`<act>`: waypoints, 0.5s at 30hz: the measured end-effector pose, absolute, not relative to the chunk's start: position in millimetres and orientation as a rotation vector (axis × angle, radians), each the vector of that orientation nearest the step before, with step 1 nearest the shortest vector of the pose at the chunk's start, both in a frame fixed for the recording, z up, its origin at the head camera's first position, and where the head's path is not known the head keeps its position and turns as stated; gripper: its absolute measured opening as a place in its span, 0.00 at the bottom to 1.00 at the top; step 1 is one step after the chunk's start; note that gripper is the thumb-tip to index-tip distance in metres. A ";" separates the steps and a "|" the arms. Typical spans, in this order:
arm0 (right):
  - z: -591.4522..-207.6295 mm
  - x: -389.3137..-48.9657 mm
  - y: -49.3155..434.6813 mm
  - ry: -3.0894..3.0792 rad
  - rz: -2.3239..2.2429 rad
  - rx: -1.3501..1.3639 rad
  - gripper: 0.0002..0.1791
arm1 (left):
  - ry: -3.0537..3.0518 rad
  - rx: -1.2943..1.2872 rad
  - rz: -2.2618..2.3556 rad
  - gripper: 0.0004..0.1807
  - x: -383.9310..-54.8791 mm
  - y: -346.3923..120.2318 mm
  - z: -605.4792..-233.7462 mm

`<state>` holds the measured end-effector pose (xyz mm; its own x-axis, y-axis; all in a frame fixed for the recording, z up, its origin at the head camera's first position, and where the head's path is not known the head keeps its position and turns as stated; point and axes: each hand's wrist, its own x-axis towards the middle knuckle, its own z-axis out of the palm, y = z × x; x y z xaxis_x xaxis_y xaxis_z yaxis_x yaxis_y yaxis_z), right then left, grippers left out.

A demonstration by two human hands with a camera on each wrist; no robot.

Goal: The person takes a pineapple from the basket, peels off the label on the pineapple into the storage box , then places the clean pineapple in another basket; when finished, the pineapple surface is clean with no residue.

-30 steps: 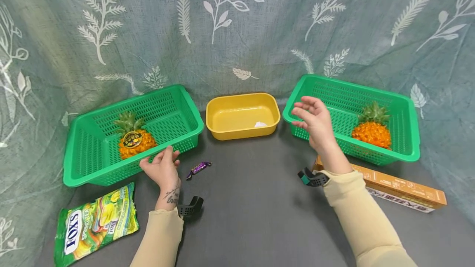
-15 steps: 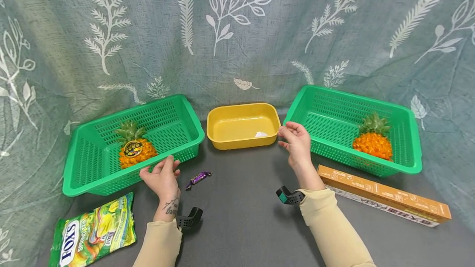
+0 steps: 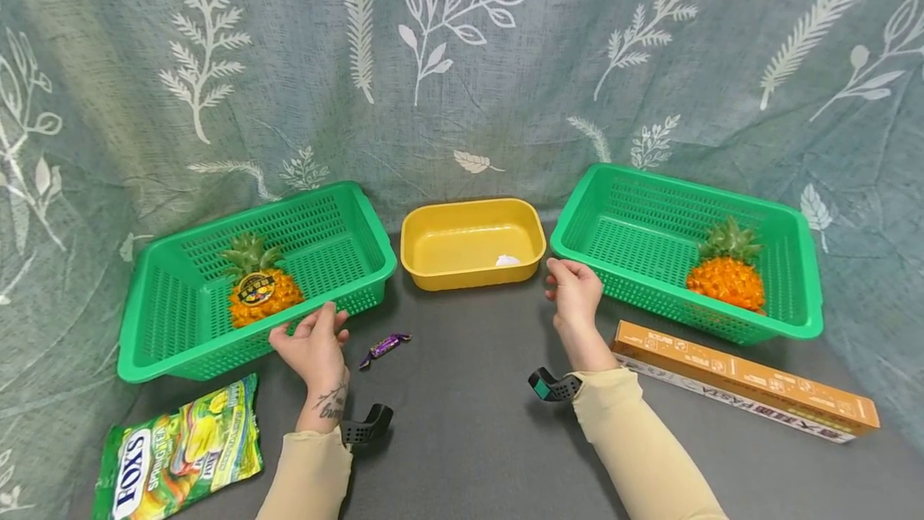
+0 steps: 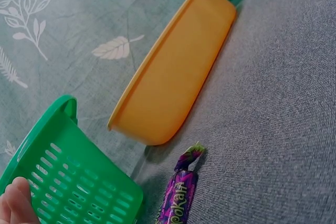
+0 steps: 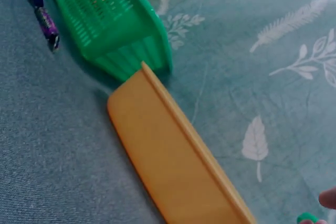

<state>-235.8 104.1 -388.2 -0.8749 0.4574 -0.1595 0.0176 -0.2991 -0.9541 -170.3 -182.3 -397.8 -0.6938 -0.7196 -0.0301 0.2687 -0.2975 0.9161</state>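
Observation:
My left hand is at the front rim of the left green basket, thumb and curled fingers holding the rim; its fingertips show there in the left wrist view. In that basket lies an orange-skinned pineapple with a round dark label. My right hand, fingers curled, pinches the rim at the near left corner of the right green basket. Only bits of its fingers show in the right wrist view. Another pineapple sits in this basket's right end.
Between the baskets stands a yellow tub with a small white thing inside. A purple wrapped candy lies right of my left hand. A FOX'S candy bag is front left, an orange pasta box front right. A leaf-patterned curtain hangs behind.
My right hand has come down and left from over the right basket to its near left corner, its fingers closing together. My left hand has stayed at the left basket's rim.

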 end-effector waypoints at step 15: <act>-394.0 -239.2 110.5 -1.586 2.172 -0.731 0.06 | -1.445 0.667 -2.048 0.27 -170.0 -173.0 -394.9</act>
<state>-239.2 110.5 -394.0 -0.8045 0.5599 -0.1984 0.0186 -0.3101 -0.9505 -170.0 -173.0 -394.9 -0.7308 -0.6771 -0.0861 0.1459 -0.2782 0.9494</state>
